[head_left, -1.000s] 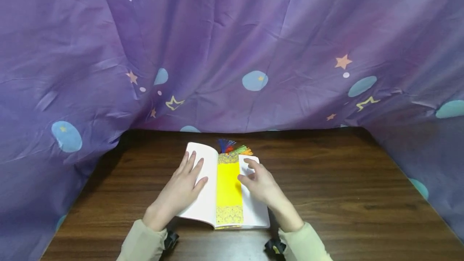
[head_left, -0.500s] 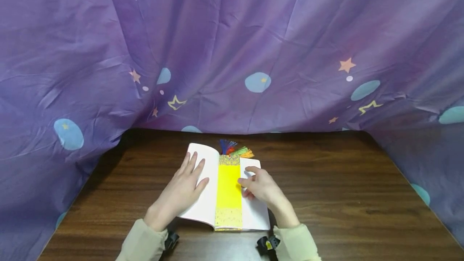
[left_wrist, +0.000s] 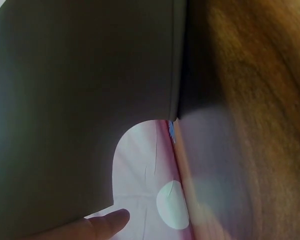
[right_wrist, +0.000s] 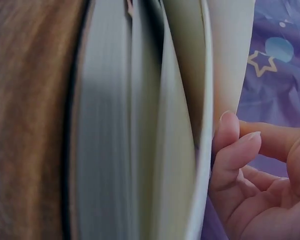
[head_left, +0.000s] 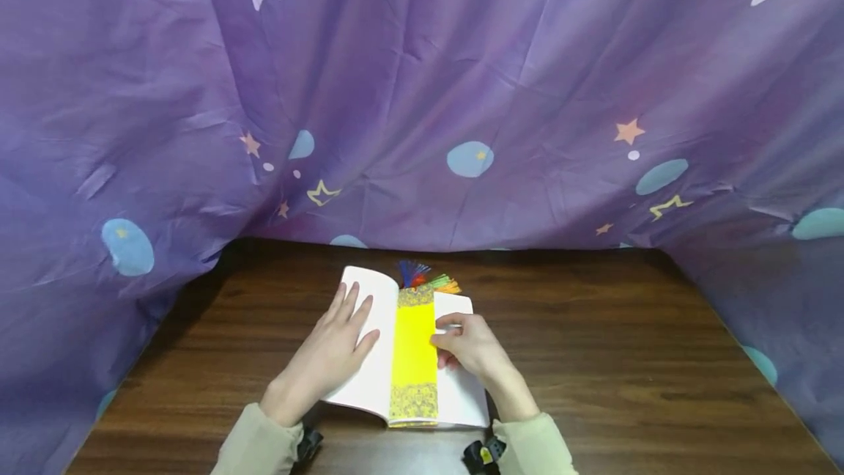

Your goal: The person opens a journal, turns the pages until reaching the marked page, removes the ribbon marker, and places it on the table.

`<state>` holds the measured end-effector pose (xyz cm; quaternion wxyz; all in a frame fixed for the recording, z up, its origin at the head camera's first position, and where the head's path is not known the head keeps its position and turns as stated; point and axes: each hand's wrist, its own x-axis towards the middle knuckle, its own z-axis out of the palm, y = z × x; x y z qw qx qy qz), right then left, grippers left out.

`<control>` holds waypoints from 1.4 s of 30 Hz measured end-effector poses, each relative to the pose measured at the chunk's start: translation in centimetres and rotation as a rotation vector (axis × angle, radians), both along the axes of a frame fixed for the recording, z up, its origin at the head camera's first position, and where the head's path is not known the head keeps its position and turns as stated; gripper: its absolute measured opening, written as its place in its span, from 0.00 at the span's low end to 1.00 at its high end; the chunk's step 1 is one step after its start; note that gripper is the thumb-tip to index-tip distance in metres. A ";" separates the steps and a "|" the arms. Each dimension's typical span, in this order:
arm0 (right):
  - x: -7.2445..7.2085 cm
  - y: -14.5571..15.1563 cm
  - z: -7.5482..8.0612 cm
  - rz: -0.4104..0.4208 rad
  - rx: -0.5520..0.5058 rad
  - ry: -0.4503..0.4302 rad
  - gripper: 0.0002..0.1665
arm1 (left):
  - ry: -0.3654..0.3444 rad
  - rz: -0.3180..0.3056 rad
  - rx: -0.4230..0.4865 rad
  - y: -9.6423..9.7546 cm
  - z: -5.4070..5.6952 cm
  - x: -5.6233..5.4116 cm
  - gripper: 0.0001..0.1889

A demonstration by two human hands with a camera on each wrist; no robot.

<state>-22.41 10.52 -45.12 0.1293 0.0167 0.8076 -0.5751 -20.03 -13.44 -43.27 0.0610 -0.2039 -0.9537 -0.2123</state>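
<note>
An open book (head_left: 461, 394) with blank white pages lies on the table, its left side lifted in a curve. Along its inner fold, over the right page, runs a bright yellow bookmark (head_left: 414, 343) with patterned ends. Blue, red, green and orange tassels (head_left: 448, 284) stick out past the book's top. My left hand (head_left: 326, 354) rests with spread fingers on the left page; its fingertip (left_wrist: 115, 220) shows beyond the lifted leaf in the left wrist view. With curled fingers my right hand (head_left: 476, 347) pinches the bookmark's right edge. Stacked page edges (right_wrist: 105, 125) fill the right wrist view.
The brown wooden table (head_left: 606, 358) extends to both sides of the book. A purple curtain (head_left: 409, 94) with stars and blue ovals hangs behind it. Black wrist straps (head_left: 484, 453) sit beside the pale sleeves (head_left: 534, 446).
My right thumb and fingers have drawn closer together at the bookmark's edge, and the bookmark has straightened slightly, its lower end shifting left. My left hand stays on the page.
</note>
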 end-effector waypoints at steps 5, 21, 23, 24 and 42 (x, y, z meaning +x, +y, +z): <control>0.2 0.6 -0.4 0.016 -0.084 -0.002 0.11 | -0.016 -0.007 -0.014 0.3 -0.3 0.2 0.31; -0.1 0.0 -0.2 0.050 -0.126 0.012 0.07 | 0.041 0.012 -0.001 0.0 -0.1 0.4 0.30; 0.0 0.0 0.0 0.047 -0.125 0.017 0.07 | 0.039 0.013 -0.002 0.0 0.0 0.4 0.30; 0.0 0.1 0.1 0.045 -0.126 0.020 0.07 | 0.037 0.013 -0.003 0.0 0.0 0.4 0.30; 0.2 1.4 2.4 -0.021 -0.162 0.060 0.09 | 0.060 0.029 0.000 0.4 0.2 0.3 0.29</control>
